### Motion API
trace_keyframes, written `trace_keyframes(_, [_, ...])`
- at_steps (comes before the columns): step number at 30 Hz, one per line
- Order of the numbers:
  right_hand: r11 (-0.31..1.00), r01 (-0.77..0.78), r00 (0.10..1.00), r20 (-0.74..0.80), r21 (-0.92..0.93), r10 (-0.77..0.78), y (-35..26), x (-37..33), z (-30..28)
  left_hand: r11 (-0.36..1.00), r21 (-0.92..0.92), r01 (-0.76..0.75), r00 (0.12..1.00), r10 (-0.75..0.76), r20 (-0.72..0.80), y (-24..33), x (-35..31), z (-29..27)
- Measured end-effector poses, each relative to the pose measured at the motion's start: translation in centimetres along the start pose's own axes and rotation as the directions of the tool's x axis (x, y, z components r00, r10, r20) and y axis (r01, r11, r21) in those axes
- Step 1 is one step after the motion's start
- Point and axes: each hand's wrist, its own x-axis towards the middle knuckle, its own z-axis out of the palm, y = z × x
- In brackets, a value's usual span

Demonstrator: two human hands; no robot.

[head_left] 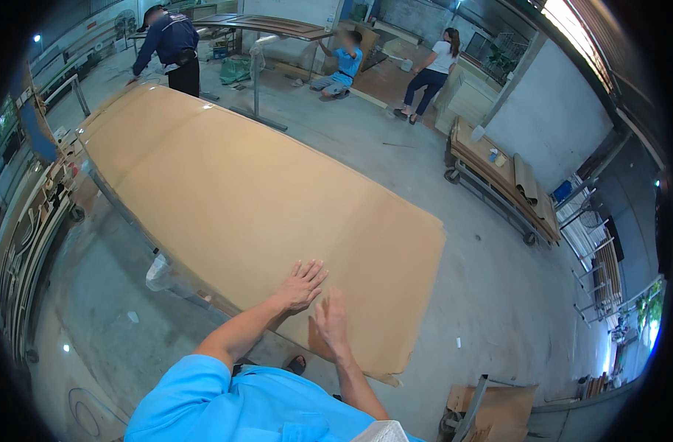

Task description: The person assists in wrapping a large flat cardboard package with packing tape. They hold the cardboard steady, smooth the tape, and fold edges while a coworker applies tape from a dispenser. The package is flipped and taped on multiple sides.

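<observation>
A long sheet of tan brown paper or board [248, 199] covers a work table in front of me. My left hand [303, 285] rests palm down on it near the close edge, fingers spread. Just to its right, my right hand [331, 318] is held over the same sheet, tilted partly on its side and slightly blurred. Its fingers are stretched out, and nothing shows in either hand. The sheet's near right corner [392, 377] looks ragged and hangs a little past the edge.
A person in dark clothes [171, 48] stands at the table's far end. Beyond, one person [344, 66] crouches by a raised panel [270, 26] and another [432, 70] walks. A wheeled cart with boards [498, 166] stands right; cardboard [509, 412] lies lower right. Plastic wrap [160, 272] hangs from the table's left side.
</observation>
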Motion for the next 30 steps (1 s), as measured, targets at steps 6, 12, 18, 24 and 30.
trace_keyframes(6, [0.923, -0.044, 0.98, 0.165, -0.381, 0.114, -0.9, -0.5, 4.9, 0.973, 0.009, 0.229, 0.973, -0.229, -0.026, -7.6, -3.5, -2.8])
trace_keyframes(12, [0.865, -0.175, 0.973, 0.053, -0.47, 0.225, -1.6, 3.4, 7.5, 0.931, 0.107, 0.349, 0.935, -0.338, -0.109, -13.1, -5.0, -5.5])
trace_keyframes(18, [0.801, -0.215, 0.972, -0.044, -0.559, 0.231, -2.9, 6.9, 9.9, 0.929, 0.112, 0.352, 0.934, -0.339, -0.114, -13.1, -4.7, -5.5])
trace_keyframes(24, [0.78, -0.218, 0.973, -0.073, -0.586, 0.217, -2.7, 6.9, 10.1, 0.935, 0.068, 0.348, 0.933, -0.339, -0.124, -13.3, -4.8, -5.0])
trace_keyframes(30, [0.774, -0.225, 0.972, -0.082, -0.592, 0.22, -2.4, 7.1, 10.3, 0.933, 0.085, 0.35, 0.929, -0.333, -0.162, -13.4, -4.6, -4.5])
